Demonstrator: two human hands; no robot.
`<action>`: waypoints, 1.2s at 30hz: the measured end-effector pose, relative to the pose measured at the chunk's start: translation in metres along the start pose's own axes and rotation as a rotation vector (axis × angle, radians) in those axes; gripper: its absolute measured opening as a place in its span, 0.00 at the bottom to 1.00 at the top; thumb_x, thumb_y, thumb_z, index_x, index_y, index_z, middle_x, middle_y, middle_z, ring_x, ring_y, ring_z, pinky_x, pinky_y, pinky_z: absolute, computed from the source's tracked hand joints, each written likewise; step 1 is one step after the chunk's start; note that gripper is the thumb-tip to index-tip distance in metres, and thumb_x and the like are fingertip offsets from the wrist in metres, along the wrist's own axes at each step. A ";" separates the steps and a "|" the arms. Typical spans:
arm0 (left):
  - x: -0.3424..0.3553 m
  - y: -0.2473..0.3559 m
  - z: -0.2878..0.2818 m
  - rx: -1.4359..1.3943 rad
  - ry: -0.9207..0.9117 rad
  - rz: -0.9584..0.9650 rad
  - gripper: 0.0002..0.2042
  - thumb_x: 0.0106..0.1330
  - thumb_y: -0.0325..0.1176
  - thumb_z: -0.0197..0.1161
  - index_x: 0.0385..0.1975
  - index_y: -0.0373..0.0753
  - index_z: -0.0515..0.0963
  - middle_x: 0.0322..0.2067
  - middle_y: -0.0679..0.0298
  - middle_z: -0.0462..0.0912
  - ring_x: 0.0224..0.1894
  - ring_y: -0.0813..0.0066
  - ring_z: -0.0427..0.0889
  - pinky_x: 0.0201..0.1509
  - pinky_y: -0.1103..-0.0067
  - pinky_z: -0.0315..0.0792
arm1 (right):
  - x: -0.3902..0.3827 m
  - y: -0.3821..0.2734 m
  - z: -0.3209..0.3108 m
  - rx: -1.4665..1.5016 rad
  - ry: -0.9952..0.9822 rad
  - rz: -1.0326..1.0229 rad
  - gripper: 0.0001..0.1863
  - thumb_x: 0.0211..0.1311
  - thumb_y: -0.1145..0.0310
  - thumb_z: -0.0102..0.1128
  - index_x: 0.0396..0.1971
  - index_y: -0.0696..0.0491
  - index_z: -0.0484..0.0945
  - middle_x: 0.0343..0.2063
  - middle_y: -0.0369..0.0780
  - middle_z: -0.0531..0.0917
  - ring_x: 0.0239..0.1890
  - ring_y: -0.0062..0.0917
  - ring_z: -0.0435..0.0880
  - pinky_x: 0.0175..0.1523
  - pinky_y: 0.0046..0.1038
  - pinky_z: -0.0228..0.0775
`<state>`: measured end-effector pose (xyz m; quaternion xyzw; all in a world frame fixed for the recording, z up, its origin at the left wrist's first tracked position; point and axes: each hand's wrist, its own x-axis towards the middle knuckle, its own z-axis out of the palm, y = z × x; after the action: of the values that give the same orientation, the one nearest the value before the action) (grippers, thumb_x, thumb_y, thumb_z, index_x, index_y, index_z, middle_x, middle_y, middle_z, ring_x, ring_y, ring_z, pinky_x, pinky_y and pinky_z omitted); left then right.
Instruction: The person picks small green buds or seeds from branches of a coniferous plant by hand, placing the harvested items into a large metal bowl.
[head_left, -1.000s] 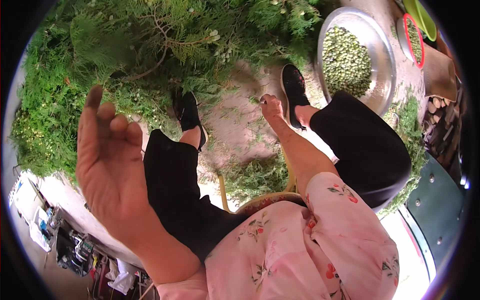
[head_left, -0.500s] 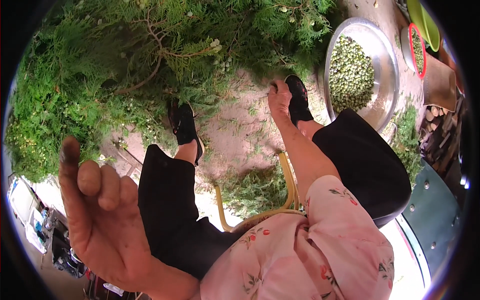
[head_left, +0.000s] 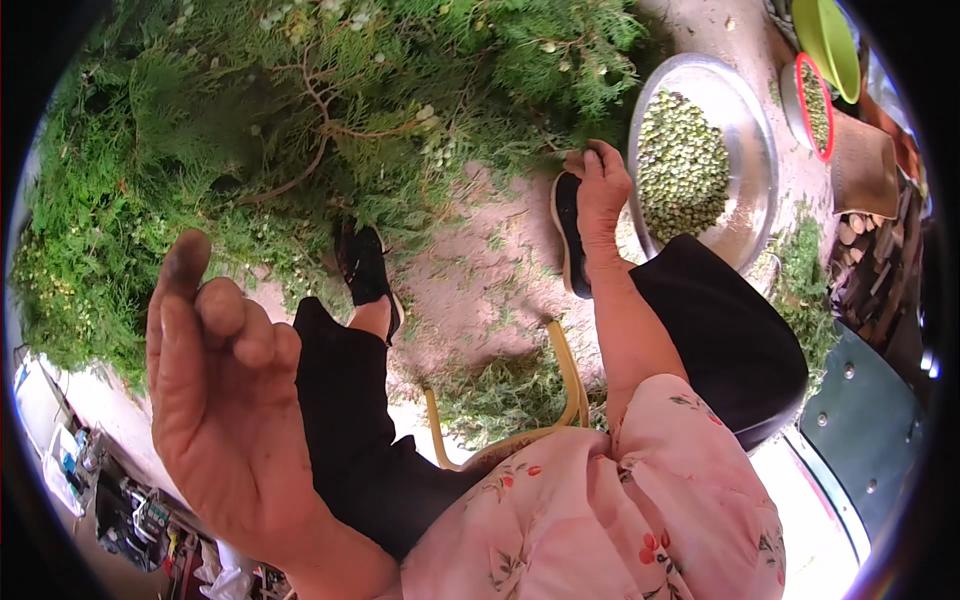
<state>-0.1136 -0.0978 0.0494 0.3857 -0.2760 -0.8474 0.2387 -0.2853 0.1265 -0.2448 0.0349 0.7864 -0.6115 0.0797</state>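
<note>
My left hand (head_left: 225, 385) is raised at the left, palm up, index finger extended with a darkened tip, the others loosely bent, nothing visible in it. My right hand (head_left: 600, 190) reaches forward over my black right shoe (head_left: 568, 250), left of a wide steel bowl (head_left: 750, 150) holding many small green cones or berries (head_left: 680, 165). Its fingers are drawn together, and what they hold, if anything, is too small to make out. Leafy conifer branches (head_left: 370, 100), some with pale green cones, cover the ground just ahead of it.
My left shoe (head_left: 362, 265) rests by the branches; a yellow-framed seat (head_left: 565, 375) is under me. A red-rimmed container (head_left: 814, 100), green basin (head_left: 825, 35), brown sack (head_left: 865, 170) and wood pieces (head_left: 870, 260) are at the right, a dark green panel (head_left: 865, 420) below, mixed clutter (head_left: 120, 510) lower left.
My right hand has moved forward and rightward toward the bowl. My left hand dropped lower, then came partly back up. The whole view has shifted slightly.
</note>
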 end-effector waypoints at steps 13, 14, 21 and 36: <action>0.000 -0.074 0.024 0.867 -0.185 0.187 0.11 0.57 0.29 0.58 0.37 0.30 0.72 0.24 0.63 0.77 0.24 0.82 0.70 0.28 0.85 0.66 | -0.069 -0.164 0.028 0.988 -0.569 0.284 0.07 0.59 0.75 0.48 0.37 0.58 0.72 0.36 0.41 0.77 0.45 0.34 0.75 0.55 0.36 0.65; 0.002 -0.076 0.023 0.871 -0.182 0.199 0.11 0.57 0.29 0.58 0.37 0.30 0.72 0.24 0.63 0.77 0.24 0.82 0.70 0.28 0.85 0.66 | -0.079 -0.174 0.029 0.960 -0.600 0.244 0.07 0.59 0.74 0.48 0.37 0.58 0.72 0.36 0.40 0.77 0.45 0.32 0.75 0.54 0.33 0.67; 0.002 -0.083 0.033 0.682 -0.160 -0.010 0.08 0.56 0.31 0.57 0.20 0.33 0.74 0.18 0.67 0.74 0.17 0.84 0.69 0.21 0.87 0.62 | -0.107 -0.194 0.023 0.797 -0.577 0.110 0.08 0.60 0.71 0.51 0.38 0.57 0.74 0.35 0.38 0.79 0.33 0.16 0.73 0.37 0.19 0.67; -0.023 -0.107 0.017 1.585 -1.131 0.164 0.12 0.55 0.39 0.57 0.18 0.37 0.72 0.19 0.57 0.74 0.27 0.56 0.74 0.29 0.65 0.65 | 0.044 -0.062 -0.105 -0.816 0.514 -0.343 0.18 0.46 0.72 0.54 0.40 0.61 0.73 0.42 0.52 0.73 0.45 0.41 0.72 0.50 0.34 0.63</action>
<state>-0.1338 -0.0006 0.0008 -0.0494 -0.8654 -0.4571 -0.1993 -0.3470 0.2102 -0.1675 0.0206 0.9498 -0.2306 -0.2106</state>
